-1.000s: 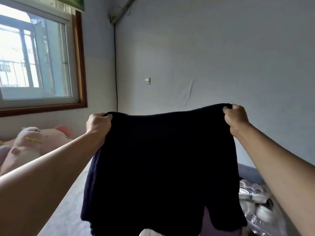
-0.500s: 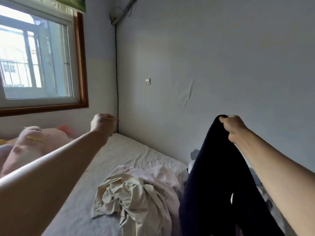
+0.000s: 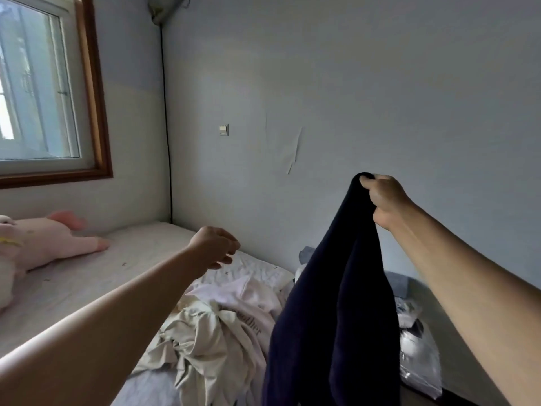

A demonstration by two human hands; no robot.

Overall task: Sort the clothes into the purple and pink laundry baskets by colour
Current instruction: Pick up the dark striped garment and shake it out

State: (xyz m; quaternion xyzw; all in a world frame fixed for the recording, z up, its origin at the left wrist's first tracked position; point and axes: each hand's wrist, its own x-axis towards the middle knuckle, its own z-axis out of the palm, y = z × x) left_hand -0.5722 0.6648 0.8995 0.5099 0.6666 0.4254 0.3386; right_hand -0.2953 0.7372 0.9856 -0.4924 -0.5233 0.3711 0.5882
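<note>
Right hand (image 3: 385,197): raised at the right of the view, fingers curled round the top edge of the dark navy garment (image 3: 330,303), which hangs straight down in long folds over the right edge of the bed (image 3: 73,288). Left hand (image 3: 215,247): extended over the bed, fingers loosely curled, holding nothing, clear of the garment. Pile of light clothes (image 3: 216,326): cream and pale pink items lie crumpled on the bed, just left of the hanging garment. Neither laundry basket can be identified in this view. Clear plastic bag (image 3: 418,358): lies right of the garment; contents appear white and dark but cannot be told. Pink plush toy (image 3: 38,247): lies at the far left on the bed.
</note>
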